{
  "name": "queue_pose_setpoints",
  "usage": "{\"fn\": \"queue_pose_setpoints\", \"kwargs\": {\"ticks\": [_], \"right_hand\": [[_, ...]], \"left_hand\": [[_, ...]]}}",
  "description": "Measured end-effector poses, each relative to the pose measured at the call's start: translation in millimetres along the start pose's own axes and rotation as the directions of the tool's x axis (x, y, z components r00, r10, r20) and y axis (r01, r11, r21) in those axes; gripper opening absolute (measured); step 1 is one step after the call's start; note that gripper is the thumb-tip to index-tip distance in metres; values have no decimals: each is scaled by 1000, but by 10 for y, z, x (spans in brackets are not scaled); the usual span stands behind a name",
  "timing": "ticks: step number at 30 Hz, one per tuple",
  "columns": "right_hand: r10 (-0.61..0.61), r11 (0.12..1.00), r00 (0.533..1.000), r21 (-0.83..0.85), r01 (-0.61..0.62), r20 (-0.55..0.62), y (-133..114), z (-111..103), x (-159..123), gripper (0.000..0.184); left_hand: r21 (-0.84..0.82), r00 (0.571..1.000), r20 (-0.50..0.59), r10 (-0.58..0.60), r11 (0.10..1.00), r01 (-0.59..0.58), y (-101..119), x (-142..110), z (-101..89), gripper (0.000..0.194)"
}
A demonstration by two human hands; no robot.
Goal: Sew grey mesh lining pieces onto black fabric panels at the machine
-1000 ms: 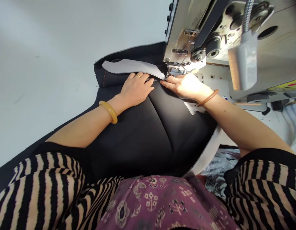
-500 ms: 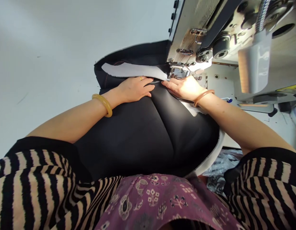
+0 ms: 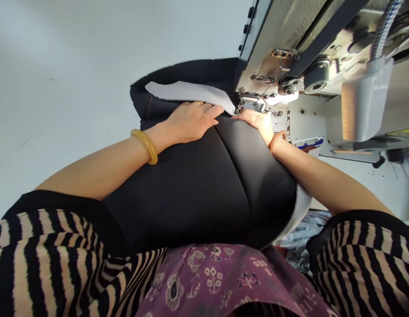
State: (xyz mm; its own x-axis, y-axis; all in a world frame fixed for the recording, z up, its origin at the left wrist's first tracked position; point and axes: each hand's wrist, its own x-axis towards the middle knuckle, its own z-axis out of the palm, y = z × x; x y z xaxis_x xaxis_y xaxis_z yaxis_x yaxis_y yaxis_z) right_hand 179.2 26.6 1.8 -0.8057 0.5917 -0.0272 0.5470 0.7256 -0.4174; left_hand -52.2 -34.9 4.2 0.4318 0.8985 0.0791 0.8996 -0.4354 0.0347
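Black panel [image 3: 191, 189] sits on the white table [image 3: 75, 79], spread from the person's lap up to the sewing machine [image 3: 280, 53]; its near edge is lost behind the apron [image 3: 207, 281], its left end behind the left forearm and sleeve. White strip [image 3: 191, 91] lies on the panel's far part, right tip at the needle area [image 3: 239, 105]; the needle itself is too small and glared to make out, so can't tell whether it's in the material. Left hand [image 3: 193, 121] rests palm down on the panel along the strip's near edge, index and thumb slightly apart, other fingertips partly hidden. Right hand [image 3: 255, 121] is just beside the needle area, lower part covered by the panel's raised bulge; fingertips reach the seam near the strip's tip, but can't tell if they pinch anything. Lamp [image 3: 366, 101] overexposes that hand. Blue item [image 3: 312, 143] beyond the right wrist, partly covered, unclear. Clear plastic [image 3: 303, 226] low right, mostly behind the sleeve. Machine cut off at top and right.
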Motion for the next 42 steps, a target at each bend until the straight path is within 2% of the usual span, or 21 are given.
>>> {"fn": "queue_pose_setpoints", "kwargs": {"ticks": [2, 4, 8, 11, 18, 20, 22, 24, 27, 34, 39, 42], "right_hand": [[-26, 999, 999, 35, 27, -32, 60, 34, 12, 46], [-4, 1000, 999, 6, 4, -41, 88, 68, 21, 43], [109, 978, 994, -183, -105, 12, 59, 78, 37, 46], [127, 961, 991, -253, -115, 32, 25, 45, 46, 44], [48, 997, 994, -61, -54, -97, 83, 105, 87, 37], [41, 999, 991, -16, -43, -129, 96, 126, 100, 35], [42, 999, 991, -11, -44, -129, 94, 124, 100, 36], [37, 998, 995, -42, -41, -97, 81, 97, 90, 36], [30, 990, 1000, -139, -30, -3, 59, 36, 73, 39], [66, 912, 985, -411, 5, 161, 28, -54, 90, 46], [34, 882, 969, -463, 85, 243, 23, -125, 90, 47], [22, 876, 971, -472, 97, 239, 40, -109, 90, 47]], "left_hand": [[7, 999, -24, 35, 999, -34, 55, 16, -1, 30], [14, 996, -65, 53, 999, -52, 118, 21, 32, 30], [51, 993, -107, 38, 998, -33, 205, -1, 96, 32], [36, 996, -69, 59, 998, -56, 200, -52, 60, 31], [-199, 989, 115, 94, 978, -70, 44, -50, -77, 47], [-218, 993, 98, 64, 975, -42, 28, 14, -27, 38], [-190, 1000, 22, 10, 982, -5, 41, 78, 54, 24], [-152, 998, -58, -25, 988, 16, 68, 124, 125, 18], [-121, 994, -105, -31, 992, 19, 96, 158, 145, 19], [-208, 993, -91, -68, 977, 48, 75, 238, 8, 27], [-272, 994, -71, -82, 960, 60, 62, 244, 25, 26], [-295, 994, -86, -73, 954, 45, 60, 229, 42, 25]]}}
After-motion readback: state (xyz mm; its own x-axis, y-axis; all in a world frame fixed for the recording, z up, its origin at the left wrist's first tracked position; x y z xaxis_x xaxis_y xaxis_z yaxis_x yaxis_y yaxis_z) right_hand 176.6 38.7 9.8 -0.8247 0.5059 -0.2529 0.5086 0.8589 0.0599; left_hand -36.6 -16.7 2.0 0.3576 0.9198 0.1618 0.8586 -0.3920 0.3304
